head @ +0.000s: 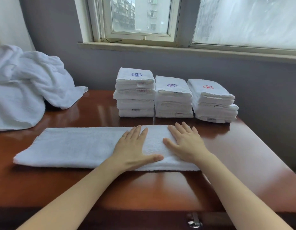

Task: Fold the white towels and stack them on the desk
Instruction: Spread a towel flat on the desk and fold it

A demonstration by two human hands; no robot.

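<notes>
Arms reach out from the bottom edge, above a small metal drawer handle [194, 220], and cross the shiny brown bench [144, 188]. Next we find the left hand [133, 146] and the right hand [187, 143] lying flat, side by side, on the right end of a white towel [74, 146]. The fingers [186, 130] are straight and spread; they press down and grip nothing. This towel lies across the front of the bench, folded into one long strip. We think the step in hand is pressing it smooth before it gets folded shorter. For the next move we guess a hand must pick up one end, most likely the far left one, carry it over to meet the other end, and line up the edges. Behind it three piles of folded towels stand in a row: the left stack [135, 97], the middle stack [173, 100] and the right stack [213, 103]. Each top towel shows a sewn flower, blue on the left and middle ones, red on the right one. Little tags stick out of the folds, but we cannot read their writing. Far left, a heap of unfolded white towels [27, 83] waits, so we judge there is more to do. Last comes the window [140, 17].
</notes>
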